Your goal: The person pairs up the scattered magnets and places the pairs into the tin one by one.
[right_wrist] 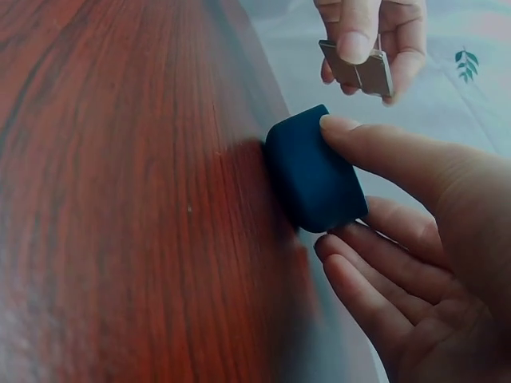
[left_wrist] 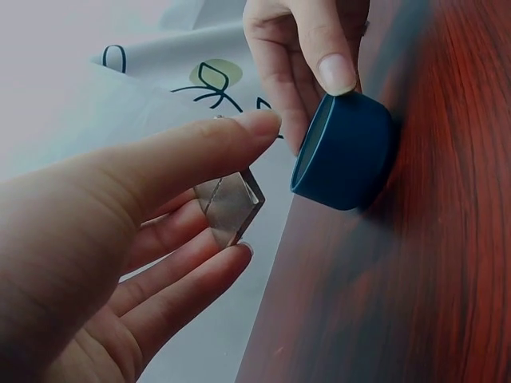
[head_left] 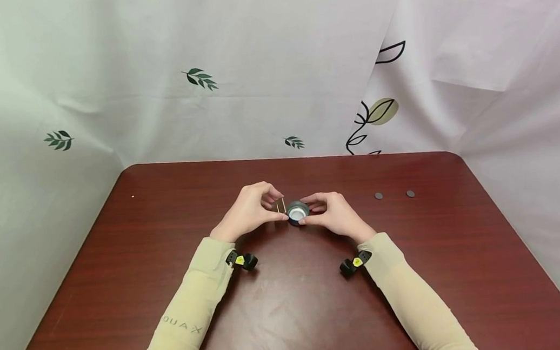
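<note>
My left hand (head_left: 250, 209) pinches a small metal hinge-like piece (left_wrist: 231, 203) between thumb and fingers. Two flat plates meet at a seam on it, and from the head view they show as thin, edge-on lines. Just to the right stands a small round dark-blue cup (head_left: 298, 213), its open top facing up and its inside whitish. My right hand (head_left: 333, 212) holds this cup, thumb at the near rim and fingers round the far side. In the right wrist view, the cup's blue wall (right_wrist: 311, 171) sits low at the tabletop, with the metal piece a short gap away.
Two small dark discs (head_left: 378, 196) lie on the red-brown wooden table (head_left: 289, 304) to the right of my hands. A tiny pale speck (head_left: 132, 196) is at the far left. White leaf-printed cloth (head_left: 254, 90) hangs behind the table and along its sides.
</note>
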The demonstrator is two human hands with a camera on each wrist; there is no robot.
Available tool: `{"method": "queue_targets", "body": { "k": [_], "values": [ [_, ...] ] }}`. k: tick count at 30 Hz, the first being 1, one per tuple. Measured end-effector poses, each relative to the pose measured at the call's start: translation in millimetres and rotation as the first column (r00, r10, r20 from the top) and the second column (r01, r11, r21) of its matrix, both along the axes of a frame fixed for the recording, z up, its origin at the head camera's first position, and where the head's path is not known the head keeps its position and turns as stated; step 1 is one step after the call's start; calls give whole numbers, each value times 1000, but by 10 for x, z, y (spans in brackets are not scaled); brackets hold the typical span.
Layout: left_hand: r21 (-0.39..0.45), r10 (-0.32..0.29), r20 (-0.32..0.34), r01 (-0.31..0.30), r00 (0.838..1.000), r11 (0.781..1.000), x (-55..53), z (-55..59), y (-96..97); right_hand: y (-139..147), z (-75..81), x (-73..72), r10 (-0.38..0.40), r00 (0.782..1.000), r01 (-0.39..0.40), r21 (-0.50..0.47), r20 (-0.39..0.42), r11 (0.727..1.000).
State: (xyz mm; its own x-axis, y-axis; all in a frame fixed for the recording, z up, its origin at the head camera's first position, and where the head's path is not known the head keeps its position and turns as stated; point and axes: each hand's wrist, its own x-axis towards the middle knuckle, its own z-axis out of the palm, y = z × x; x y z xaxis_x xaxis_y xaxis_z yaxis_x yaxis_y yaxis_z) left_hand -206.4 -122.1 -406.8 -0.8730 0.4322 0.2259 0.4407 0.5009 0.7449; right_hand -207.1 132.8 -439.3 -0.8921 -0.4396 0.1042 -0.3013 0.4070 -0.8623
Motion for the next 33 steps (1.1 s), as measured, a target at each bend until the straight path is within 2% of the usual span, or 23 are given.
{"method": "queue_targets", "body": {
  "k": [6, 15, 27, 33],
  "values": [
    [3, -9, -5, 9, 1000, 1000, -15, 11, 37, -1, 21, 11, -4, 999, 5, -14, 36, 1000],
    [4, -23, -13, 23, 1000, 1000, -44, 4, 120, -12, 28, 15, -16, 999, 16, -10, 48, 1000],
    [16, -35, -28, 35, 999, 999, -65, 13, 203, -22, 33, -4, -33, 999, 33, 4, 25, 999],
    [15, -27, -25, 27, 999, 1000, -60, 21, 209, -10, 55, -10, -31, 999, 30, 20, 40, 999]
  ]
}}
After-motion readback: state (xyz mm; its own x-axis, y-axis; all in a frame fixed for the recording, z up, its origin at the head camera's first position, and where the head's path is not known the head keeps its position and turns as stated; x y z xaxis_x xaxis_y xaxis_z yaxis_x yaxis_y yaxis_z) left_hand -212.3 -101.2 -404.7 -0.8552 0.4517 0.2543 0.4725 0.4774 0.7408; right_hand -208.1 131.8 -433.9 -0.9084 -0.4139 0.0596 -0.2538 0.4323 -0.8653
